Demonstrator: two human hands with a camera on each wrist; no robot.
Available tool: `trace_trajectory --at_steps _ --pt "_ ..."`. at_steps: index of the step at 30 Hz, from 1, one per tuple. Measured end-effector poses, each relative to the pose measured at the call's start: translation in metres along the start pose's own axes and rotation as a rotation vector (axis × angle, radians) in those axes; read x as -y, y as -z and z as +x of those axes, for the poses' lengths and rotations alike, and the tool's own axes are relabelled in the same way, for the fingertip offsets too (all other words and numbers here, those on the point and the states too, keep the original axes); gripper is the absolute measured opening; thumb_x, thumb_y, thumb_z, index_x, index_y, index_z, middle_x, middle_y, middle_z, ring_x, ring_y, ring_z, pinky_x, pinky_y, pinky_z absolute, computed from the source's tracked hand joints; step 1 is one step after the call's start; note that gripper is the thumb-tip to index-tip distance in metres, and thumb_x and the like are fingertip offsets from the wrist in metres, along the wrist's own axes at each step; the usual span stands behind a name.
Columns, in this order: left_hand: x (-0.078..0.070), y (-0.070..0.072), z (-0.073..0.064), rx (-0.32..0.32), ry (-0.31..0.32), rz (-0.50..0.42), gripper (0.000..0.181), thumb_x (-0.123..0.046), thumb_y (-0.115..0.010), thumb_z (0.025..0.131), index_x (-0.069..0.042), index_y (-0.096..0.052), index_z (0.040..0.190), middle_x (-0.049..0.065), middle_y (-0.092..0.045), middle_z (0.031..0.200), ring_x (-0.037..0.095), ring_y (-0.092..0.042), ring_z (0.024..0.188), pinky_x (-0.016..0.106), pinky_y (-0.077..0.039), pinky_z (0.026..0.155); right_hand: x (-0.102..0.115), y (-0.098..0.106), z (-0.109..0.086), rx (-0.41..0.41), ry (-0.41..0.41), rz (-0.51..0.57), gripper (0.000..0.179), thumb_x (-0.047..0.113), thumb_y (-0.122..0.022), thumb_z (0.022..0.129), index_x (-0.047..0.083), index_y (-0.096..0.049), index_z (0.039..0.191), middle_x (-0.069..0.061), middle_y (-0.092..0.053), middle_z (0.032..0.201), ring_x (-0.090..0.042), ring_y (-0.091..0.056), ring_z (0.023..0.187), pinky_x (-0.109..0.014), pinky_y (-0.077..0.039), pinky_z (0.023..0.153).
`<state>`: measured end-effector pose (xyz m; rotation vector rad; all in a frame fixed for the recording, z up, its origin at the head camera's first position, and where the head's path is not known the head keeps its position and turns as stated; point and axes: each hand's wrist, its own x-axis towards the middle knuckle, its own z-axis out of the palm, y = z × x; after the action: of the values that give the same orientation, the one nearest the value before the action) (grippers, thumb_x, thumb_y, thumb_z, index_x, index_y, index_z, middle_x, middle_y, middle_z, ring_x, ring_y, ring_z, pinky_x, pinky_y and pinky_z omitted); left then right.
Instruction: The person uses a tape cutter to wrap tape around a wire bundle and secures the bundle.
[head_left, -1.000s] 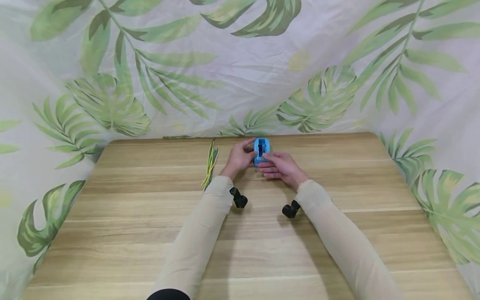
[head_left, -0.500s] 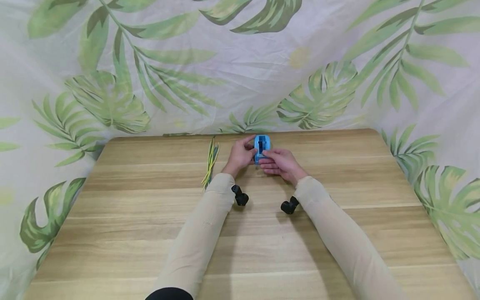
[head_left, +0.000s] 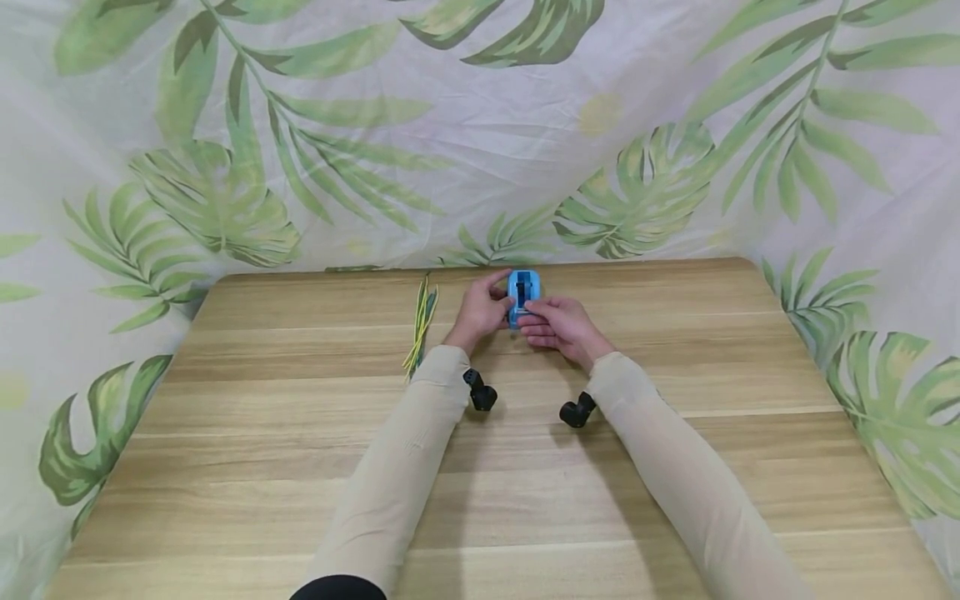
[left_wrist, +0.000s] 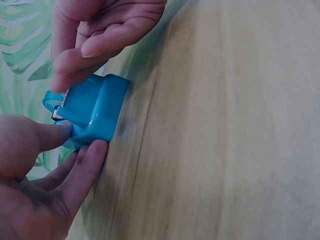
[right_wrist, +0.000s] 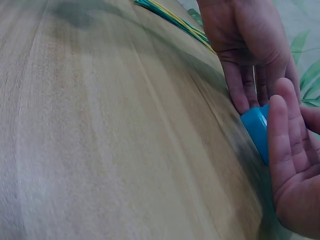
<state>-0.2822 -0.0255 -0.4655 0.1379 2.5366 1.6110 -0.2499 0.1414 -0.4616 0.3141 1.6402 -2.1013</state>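
A blue tape dispenser [head_left: 523,292] stands near the table's back edge. The left hand [head_left: 480,310] grips its left side, with thumb and fingers against the body in the left wrist view. Close at the dispenser's near end, the right hand [head_left: 564,332] has its thumb over the front. In the left wrist view a digit of the right hand [left_wrist: 107,37] is at the toothed cutter [left_wrist: 65,97]. In the right wrist view other right fingers [right_wrist: 281,132] extend beside the dispenser [right_wrist: 256,127]. Whether tape lies between the right thumb and forefinger cannot be made out.
Yellow and green thin strands [head_left: 422,329] lie left of the left hand. The wooden table [head_left: 300,433] ends at a leaf-print cloth [head_left: 495,183] just behind the dispenser. Black wrist cameras [head_left: 483,396] sit by both cuffs.
The head view shifted slightly between one second and half a second ago. Both hands and the tape dispenser keep almost the same pose.
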Motion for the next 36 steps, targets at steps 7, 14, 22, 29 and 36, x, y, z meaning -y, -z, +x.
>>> trace_trajectory --at_steps 7,14,22,29,36 --pt "-0.0004 -0.0004 0.0003 0.002 0.015 -0.011 0.053 0.000 -0.065 0.096 -0.014 -0.053 0.146 0.022 -0.065 0.113 0.031 -0.066 0.095 0.034 -0.059 0.064 -0.0008 -0.0001 0.0022 -0.027 -0.006 0.020 0.020 0.015 -0.061 0.102 0.000 -0.061 0.116 -0.007 -0.073 0.082 -0.015 -0.071 0.069 -0.030 -0.059 0.067" --pt "-0.0015 0.0000 0.0017 0.015 0.034 -0.053 0.053 0.001 -0.063 0.097 -0.015 -0.053 0.146 0.022 -0.063 0.114 0.033 -0.067 0.093 0.034 -0.060 0.061 0.0018 0.0017 0.0026 -0.020 -0.012 0.019 0.016 0.015 -0.061 0.102 0.002 -0.061 0.113 -0.006 -0.073 0.081 -0.014 -0.071 0.069 -0.031 -0.059 0.070" --pt "0.0005 0.0002 0.0022 0.009 0.050 -0.054 0.053 0.000 -0.064 0.097 -0.017 -0.053 0.146 0.020 -0.064 0.114 0.031 -0.068 0.088 0.033 -0.060 0.061 0.0023 0.0016 0.0040 -0.012 -0.014 0.022 0.015 0.014 -0.060 0.103 0.002 -0.061 0.111 -0.006 -0.073 0.080 -0.013 -0.070 0.067 -0.027 -0.058 0.062" --pt "0.0021 0.0001 0.0023 0.013 0.034 -0.049 0.052 0.000 -0.063 0.098 -0.016 -0.053 0.146 0.021 -0.064 0.114 0.031 -0.068 0.085 0.034 -0.060 0.061 0.0032 0.0015 0.0030 -0.022 -0.015 0.015 0.014 0.014 -0.061 0.102 0.002 -0.062 0.111 -0.006 -0.073 0.080 -0.013 -0.070 0.067 -0.027 -0.058 0.063" --pt "0.0021 0.0000 0.0025 0.009 0.030 -0.042 0.051 -0.001 -0.064 0.097 -0.016 -0.054 0.146 0.021 -0.064 0.112 0.030 -0.068 0.084 0.034 -0.060 0.061 0.0044 0.0003 0.0017 -0.025 -0.012 0.011 0.019 0.014 -0.060 0.103 0.000 -0.061 0.116 -0.005 -0.073 0.080 -0.013 -0.070 0.066 -0.027 -0.058 0.064"
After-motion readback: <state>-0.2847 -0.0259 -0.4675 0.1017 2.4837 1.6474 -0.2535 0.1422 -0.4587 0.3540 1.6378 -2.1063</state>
